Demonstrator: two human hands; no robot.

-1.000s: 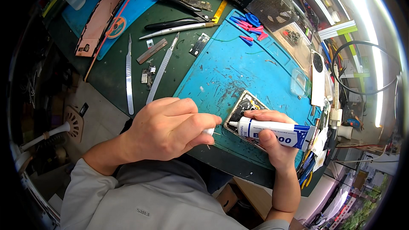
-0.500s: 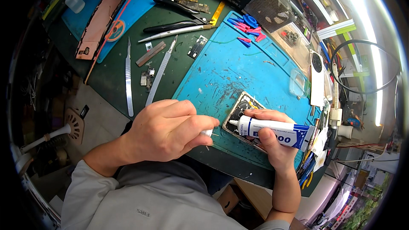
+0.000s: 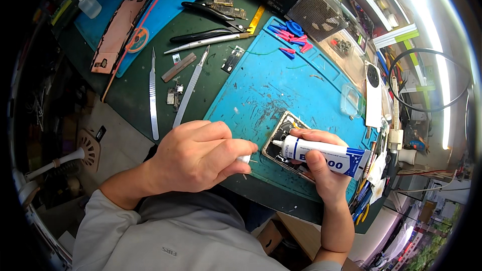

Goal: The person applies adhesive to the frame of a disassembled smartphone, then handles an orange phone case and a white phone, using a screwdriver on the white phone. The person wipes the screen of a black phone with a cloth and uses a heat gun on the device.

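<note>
While hands [image 3: 196,158] grip — white tube [image 3: 316,153], cap [image 3: 244,159]

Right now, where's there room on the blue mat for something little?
The scuffed middle of the blue mat is mostly bare, between the phone, the coloured tips beyond, and the clear box at right. It's crowded by the phone, with the right hand and tube over it and left hand near, and left of the mat, around knives and pliers.
</note>
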